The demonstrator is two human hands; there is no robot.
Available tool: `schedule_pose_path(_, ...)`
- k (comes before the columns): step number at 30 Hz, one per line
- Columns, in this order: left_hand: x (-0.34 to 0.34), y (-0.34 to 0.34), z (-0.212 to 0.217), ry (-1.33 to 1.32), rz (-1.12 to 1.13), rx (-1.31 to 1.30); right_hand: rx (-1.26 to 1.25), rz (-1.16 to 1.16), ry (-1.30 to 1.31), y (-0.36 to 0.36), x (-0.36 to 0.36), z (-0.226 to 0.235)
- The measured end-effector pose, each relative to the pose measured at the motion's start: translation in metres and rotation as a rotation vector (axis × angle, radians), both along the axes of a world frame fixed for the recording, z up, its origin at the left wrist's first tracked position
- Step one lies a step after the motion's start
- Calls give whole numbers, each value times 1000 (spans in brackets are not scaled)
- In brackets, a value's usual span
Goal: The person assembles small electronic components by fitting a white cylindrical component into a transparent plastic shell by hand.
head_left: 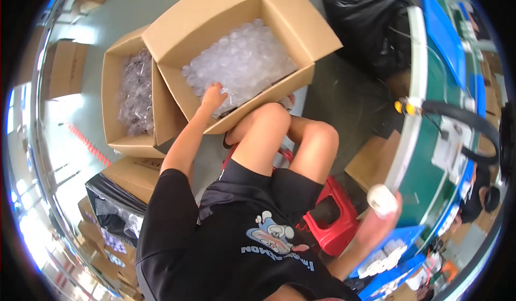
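My left hand (214, 95) is over the near left part of a large open carton (185, 30) with many clear, rounded plastic pieces (244, 59) in it. Its fingers are bent together at a clear plastic piece (231, 100), whose shape is partly lost among the others. Out to the right, beside the green bench, my right hand (380, 221) is blurred by motion. It grips a white round piece (382, 200) by the side; the exact kind is unclear. Below that hand, a blue tray (414, 235) holds several white pieces (384, 258).
A second open carton (110, 99) with clear plastic parts adjoins the large one on the left. A red stool (344, 223) stands by my right leg. Black plastic bags (371, 22) lie at the far right, near the green workbench (411, 172). A flat cardboard piece (371, 161) leans below it.
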State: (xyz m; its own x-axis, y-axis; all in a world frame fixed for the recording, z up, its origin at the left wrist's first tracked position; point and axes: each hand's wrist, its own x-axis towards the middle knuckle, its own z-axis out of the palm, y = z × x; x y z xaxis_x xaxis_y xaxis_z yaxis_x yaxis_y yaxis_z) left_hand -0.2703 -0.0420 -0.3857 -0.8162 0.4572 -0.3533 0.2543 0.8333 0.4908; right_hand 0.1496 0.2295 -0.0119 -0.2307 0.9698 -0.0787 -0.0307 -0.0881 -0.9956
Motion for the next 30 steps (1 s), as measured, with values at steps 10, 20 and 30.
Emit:
schedule_pose_path(10,-8,114,-66,-74,-225,82,-804,13,918,114,-205,-103)
schedule_pose_path(20,-11,138,-77,-119,-212,1,-820,396,867,117,-188,-115)
schedule_pose_path(30,84,239,184,-721,74,1003,-759,-69,525,31,-93,-127)
